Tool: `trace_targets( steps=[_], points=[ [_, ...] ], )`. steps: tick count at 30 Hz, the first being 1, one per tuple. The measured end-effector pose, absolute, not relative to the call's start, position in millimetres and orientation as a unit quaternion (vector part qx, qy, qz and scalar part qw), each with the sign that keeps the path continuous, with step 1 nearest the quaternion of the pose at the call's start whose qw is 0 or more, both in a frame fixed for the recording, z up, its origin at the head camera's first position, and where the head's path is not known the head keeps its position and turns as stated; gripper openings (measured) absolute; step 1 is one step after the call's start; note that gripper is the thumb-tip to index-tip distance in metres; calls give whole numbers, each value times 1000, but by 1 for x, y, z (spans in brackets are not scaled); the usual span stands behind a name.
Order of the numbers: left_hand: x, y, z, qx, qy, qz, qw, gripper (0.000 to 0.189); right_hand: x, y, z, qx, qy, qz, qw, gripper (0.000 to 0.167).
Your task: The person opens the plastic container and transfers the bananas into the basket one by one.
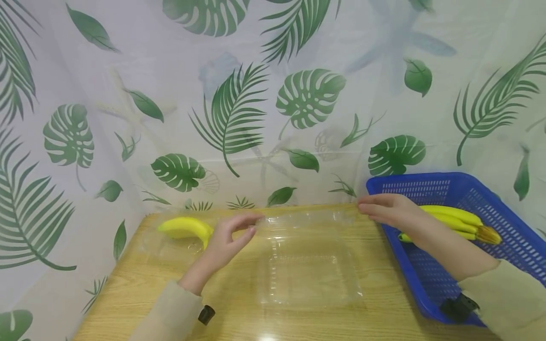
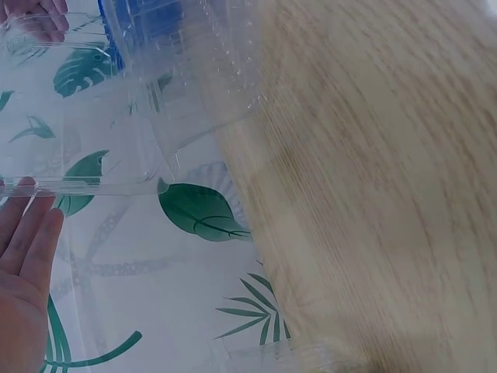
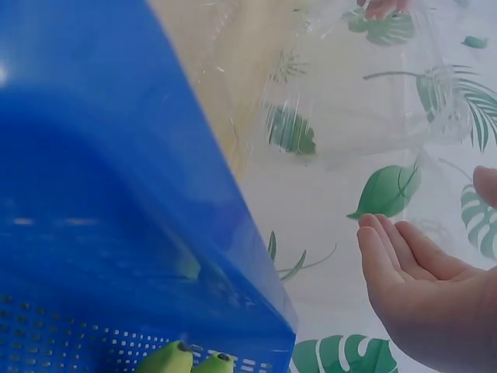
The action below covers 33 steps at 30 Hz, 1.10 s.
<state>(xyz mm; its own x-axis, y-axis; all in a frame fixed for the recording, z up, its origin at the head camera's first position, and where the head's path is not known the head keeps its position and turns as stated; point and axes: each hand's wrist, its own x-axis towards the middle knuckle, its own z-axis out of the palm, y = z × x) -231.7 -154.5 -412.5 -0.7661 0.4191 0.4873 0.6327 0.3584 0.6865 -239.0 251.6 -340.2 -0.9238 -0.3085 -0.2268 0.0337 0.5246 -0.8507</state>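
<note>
A clear plastic clamshell box (image 1: 315, 277) lies unfolded on the table in front of me, its lid (image 1: 304, 219) at the far side. At the lid's left edge is my left hand (image 1: 228, 239), its fingertips against the plastic; the left wrist view shows these fingers (image 2: 35, 249) straight. My right hand (image 1: 396, 213) reaches over the basket's near-left rim towards the lid's right end. In the right wrist view that hand (image 3: 427, 303) holds nothing, fingers together and thumb apart.
On the left, a yellow banana (image 1: 183, 226) lies in another clear plastic box (image 1: 149, 244). A blue perforated basket (image 1: 411, 289) stands on the right with a bunch of bananas (image 1: 462, 220) inside. Behind the wooden table (image 1: 230, 303) hangs a leaf-patterned sheet (image 1: 256, 128).
</note>
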Motion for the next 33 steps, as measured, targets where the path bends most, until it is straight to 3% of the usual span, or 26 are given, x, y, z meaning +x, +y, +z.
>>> trace_targets(
  steps=[19,33],
  points=[
    [-224,-151,-419,-344,-808,-459,132,34,-230,232,-346,-93,870,-429,225,74],
    [-219,-148,-425,-347,-823,-427,141,40,-224,227,-348,-108,881,-401,226,71]
  ],
)
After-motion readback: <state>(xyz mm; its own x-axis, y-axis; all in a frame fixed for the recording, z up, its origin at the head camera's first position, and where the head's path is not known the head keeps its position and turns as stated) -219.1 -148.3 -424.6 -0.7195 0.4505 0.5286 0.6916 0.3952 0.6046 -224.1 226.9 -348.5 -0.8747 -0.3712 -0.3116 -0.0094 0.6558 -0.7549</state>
